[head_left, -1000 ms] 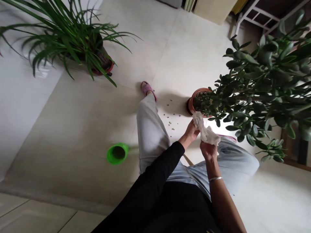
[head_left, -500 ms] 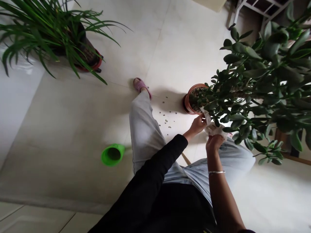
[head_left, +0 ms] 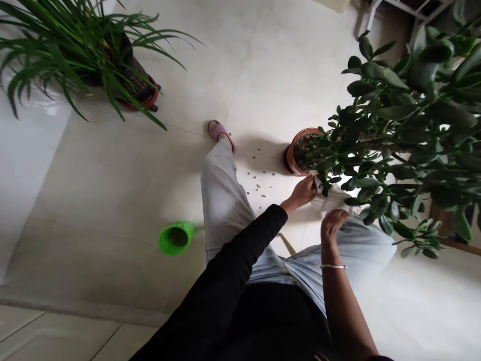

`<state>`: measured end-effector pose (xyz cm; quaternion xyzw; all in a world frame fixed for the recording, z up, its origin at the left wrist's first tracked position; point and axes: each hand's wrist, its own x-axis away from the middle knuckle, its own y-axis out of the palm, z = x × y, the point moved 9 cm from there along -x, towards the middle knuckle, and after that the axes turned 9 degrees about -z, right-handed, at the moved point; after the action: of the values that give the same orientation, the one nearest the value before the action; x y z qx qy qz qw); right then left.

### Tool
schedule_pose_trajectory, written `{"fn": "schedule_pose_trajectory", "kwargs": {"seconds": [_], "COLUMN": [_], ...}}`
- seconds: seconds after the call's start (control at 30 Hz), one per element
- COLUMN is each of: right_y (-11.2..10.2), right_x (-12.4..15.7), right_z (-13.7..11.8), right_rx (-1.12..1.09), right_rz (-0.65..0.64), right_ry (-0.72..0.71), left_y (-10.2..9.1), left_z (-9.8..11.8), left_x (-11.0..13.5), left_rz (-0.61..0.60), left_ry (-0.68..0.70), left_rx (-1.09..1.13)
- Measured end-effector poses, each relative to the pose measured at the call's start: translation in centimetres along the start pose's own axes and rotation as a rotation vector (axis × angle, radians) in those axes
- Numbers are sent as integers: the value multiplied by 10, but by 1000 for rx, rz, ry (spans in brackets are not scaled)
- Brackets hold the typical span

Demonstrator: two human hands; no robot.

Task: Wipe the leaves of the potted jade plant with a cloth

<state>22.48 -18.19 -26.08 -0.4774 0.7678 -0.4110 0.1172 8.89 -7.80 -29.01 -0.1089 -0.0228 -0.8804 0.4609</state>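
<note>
My left hand (head_left: 303, 191), in a black sleeve, pinches one edge of a thin white tissue (head_left: 327, 201) below the rim of a terracotta-coloured pot (head_left: 291, 153). Just to the right, my right hand (head_left: 332, 221), with a silver bangle at the wrist, is closed at the tissue's lower edge; its fingertips are partly hidden. The tissue hangs between both hands, partly covered by leaves. From the pot a large jade plant (head_left: 406, 135) with thick dark-green leaves leans out over the right side, some leaves touching or close to the tissue.
Small pebbles (head_left: 257, 187) lie scattered on the pale tiled floor (head_left: 195, 90) left of the pot. A bright green pot (head_left: 176, 238) stands left of my leg. A long-leaved plant (head_left: 75, 55) fills the upper left. A white metal rack (head_left: 417, 12) is at the upper right.
My left hand has shifted slightly left and up, and the tissue is stretched wider. A small gap has opened between my hands. The plants and green pot stay put.
</note>
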Motion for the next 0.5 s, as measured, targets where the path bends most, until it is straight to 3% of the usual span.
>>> {"fn": "schedule_pose_trajectory", "kwargs": {"seconds": [0.33,0.5], "right_y": [4,1], "right_x": [-4,-6], "right_z": [-39,-42], "right_rx": [-14,-18], "right_rz": [155,184], "right_ry": [-26,-30], "left_y": [9,12], "left_z": [2,5], "left_x": [-6,-6], "left_rz": [-3,6], "left_ry": [81,78], "left_rx": [27,50]}}
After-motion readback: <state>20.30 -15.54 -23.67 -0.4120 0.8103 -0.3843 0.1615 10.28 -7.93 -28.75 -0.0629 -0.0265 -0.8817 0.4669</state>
